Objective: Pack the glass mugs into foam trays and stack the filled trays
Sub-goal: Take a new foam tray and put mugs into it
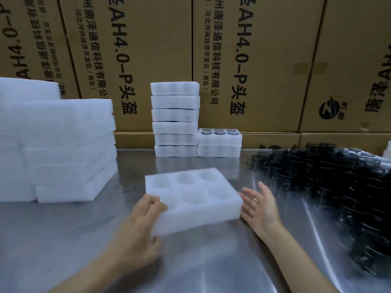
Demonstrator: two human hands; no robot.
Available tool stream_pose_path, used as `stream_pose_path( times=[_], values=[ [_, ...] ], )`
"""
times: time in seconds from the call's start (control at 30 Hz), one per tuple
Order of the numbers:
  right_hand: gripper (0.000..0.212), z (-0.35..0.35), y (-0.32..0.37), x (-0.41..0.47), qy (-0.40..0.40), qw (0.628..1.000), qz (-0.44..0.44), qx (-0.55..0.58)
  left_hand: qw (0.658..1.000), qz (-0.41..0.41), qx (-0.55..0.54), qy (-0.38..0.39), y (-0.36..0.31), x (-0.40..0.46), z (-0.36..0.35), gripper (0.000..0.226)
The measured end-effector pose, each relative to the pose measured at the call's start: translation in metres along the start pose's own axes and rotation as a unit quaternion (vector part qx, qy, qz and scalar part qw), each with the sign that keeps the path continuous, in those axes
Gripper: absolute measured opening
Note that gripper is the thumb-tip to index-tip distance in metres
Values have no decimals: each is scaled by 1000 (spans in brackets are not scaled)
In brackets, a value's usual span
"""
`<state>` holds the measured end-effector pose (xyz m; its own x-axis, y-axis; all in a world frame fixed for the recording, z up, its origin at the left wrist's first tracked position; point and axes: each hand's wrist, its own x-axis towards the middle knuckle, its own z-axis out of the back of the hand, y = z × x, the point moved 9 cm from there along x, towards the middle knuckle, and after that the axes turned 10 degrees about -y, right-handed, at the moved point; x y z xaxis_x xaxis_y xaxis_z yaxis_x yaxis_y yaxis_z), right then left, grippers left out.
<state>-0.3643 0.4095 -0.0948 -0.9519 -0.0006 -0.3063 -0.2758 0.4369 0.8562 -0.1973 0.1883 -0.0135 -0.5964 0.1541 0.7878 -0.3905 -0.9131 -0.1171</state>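
Empty six-pocket foam tray (193, 199) on steel table (63, 240), left hand (137, 225) gripping its corner, right hand (261, 206) flat alongside.

Our left hand (140, 220): fingers curled over top, thumb underneath, grip closed on what we hold. Forearm enters from lower left. Our right hand (259, 206): palm facing left, fingers straight and spread, ring on one finger, forearm from lower right.

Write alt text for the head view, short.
A person's left hand grips the near left corner of an empty six-pocket foam tray on a steel table, with the open right hand at its right edge. Dark glass mugs crowd the right; stacked filled trays stand behind.
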Motion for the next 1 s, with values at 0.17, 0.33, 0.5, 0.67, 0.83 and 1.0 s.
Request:
stream_pose_path(
  times=[0.17, 0.33, 0.5, 0.67, 0.83, 1.0],
  values=[
    [42, 24, 21, 0, -39, 997, 41, -48, 994, 47, -84, 44, -3, -18, -19, 58],
    [39, 44, 27, 8, -38, 997, 36, -56, 987, 34, -135, 76, -31, -25, -26, 53],
    [38, 35, 26, 9, -4, 993, 49, -104, 954, 83, -251, 142, -40, -15, -41, 52],
    [43, 34, 30, 17, -6, 994, 76, -77, 790, 408, -457, -32, 17, 8, -65, 25],
    [38, 20, 18, 19, 62, 994, 30, -84, 719, 493, -490, -18, 23, 15, -112, 55],
    [38, 38, 7, 29, 23, 991, 0, -132, 619, 536, -574, -20, 21, 15, -129, 65]
  ],
)
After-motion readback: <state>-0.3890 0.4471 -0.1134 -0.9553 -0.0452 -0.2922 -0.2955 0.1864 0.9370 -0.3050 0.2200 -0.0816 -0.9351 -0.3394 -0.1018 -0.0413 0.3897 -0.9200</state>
